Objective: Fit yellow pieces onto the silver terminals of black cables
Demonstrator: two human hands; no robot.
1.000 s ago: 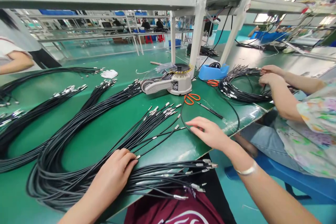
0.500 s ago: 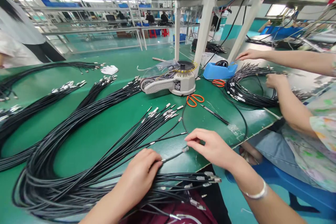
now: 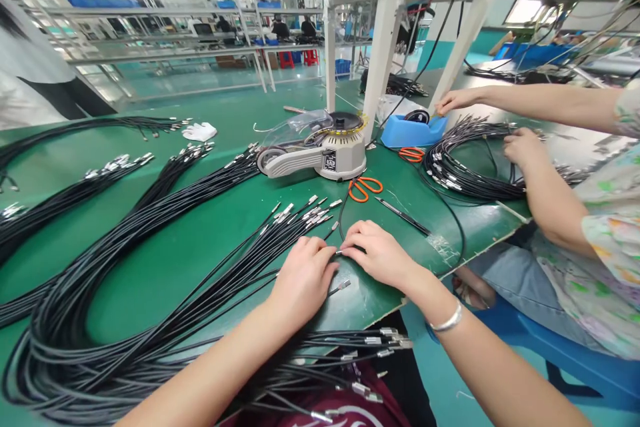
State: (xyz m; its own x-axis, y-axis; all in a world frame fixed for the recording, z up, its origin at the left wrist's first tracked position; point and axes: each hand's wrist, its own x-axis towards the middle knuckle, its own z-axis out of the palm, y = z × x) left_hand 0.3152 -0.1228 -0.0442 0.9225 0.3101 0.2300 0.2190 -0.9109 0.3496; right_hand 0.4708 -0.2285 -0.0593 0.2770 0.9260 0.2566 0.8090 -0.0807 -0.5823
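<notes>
Over the table near its front edge, my left hand (image 3: 306, 275) is closed with its fingertips on a thin black cable. Fingertip to fingertip with it, my right hand (image 3: 376, 252) pinches the same cable's small metal end (image 3: 339, 253), mostly hidden by the fingers. Just below my left hand lies another cable end with a metal connector (image 3: 344, 285). Behind my hands a fan of black cables (image 3: 250, 250) spreads out, silver connectors at their tips. A second bunch of cables (image 3: 345, 339) runs under my left forearm, its connectors hanging over the table edge above my lap.
A grey tape dispenser (image 3: 320, 153) stands behind, with orange-handled scissors (image 3: 365, 189) and a slim knife (image 3: 403, 215) nearby. At right, a co-worker's hands (image 3: 523, 148) are at a coiled cable bundle (image 3: 450, 177) and a blue tape holder (image 3: 413, 131). More cable bundles (image 3: 55, 203) lie left.
Both hands have moved up and come together at a cable end. The connector-tipped cable formerly between them now lies below my left hand. The co-worker's far hand has shifted to the blue holder.
</notes>
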